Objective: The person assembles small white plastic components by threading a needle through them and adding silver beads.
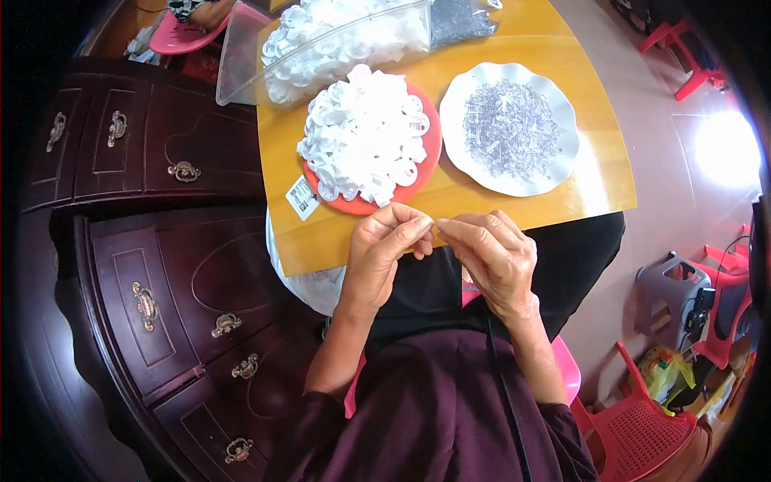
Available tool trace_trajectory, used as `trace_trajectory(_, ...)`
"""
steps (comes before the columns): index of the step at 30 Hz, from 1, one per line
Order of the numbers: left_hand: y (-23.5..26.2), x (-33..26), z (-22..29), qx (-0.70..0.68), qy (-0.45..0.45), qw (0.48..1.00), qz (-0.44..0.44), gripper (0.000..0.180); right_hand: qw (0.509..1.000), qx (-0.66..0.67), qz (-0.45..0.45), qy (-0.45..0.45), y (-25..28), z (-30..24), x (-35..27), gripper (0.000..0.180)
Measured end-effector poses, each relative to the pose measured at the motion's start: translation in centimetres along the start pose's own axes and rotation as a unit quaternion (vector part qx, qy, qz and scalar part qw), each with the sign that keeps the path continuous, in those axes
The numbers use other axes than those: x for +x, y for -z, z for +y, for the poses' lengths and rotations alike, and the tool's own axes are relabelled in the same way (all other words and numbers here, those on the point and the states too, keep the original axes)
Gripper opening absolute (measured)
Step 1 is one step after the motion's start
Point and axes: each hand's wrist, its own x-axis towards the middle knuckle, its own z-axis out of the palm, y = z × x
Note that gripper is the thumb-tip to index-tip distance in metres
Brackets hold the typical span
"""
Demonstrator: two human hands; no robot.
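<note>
The white pieces (365, 132) lie heaped on a red plate (434, 132) just beyond the left hand (387, 245); they are small, glossy and pale, some showing rounded ends with ring-like openings, others flat tabs or angled edges, all tumbled at odd tilts so that single outlines blur together; right of them, the clear pieces (511, 128) are far finer, slim and see-through with greyish glints, spread in a loose layer over the middle of a white plate (452, 145) with a wavy rim; both plates rest on a yellow-brown table (598, 120); the left hand is bent into a pinch, thumb against forefinger, the other fingers curled; the right hand (494, 253) is pinched likewise, its fingertips meeting the left's above the table's near edge; whether either grips anything I cannot tell, the spot between them being too small to read.
</note>
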Motion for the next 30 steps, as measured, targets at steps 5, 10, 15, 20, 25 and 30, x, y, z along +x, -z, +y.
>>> trace_trajectory(5,0.7,-0.8,0.2,0.053,-0.030,0.997,0.056,0.011,0.999,0.029,0.015,-0.012,-0.3,-0.1,-0.1,0.023)
trace_trajectory(10,2.1,0.0,0.4,0.489,-0.293,0.801,0.182,0.020,0.908,0.241,0.017,-0.342,-0.5,-0.1,-0.9,0.013)
trace_trajectory(15,2.5,0.6,0.0,0.526,-0.267,0.783,0.197,0.029,0.835,0.359,0.050,-0.414,-0.7,-0.5,-0.6,0.013)
trace_trajectory(20,2.1,0.5,0.0,0.501,-0.286,0.790,0.205,0.027,0.819,0.380,0.045,-0.428,-0.8,-0.5,-0.7,0.013)
trace_trajectory(25,1.6,0.0,-0.5,0.240,-0.278,0.918,0.150,0.025,0.868,0.339,0.008,-0.361,-1.7,-0.7,-0.3,0.011)
trace_trajectory(30,-0.6,-0.2,-0.5,0.030,-0.175,0.979,0.096,0.027,0.893,0.352,0.052,-0.274,-1.4,-1.8,1.1,0.013)
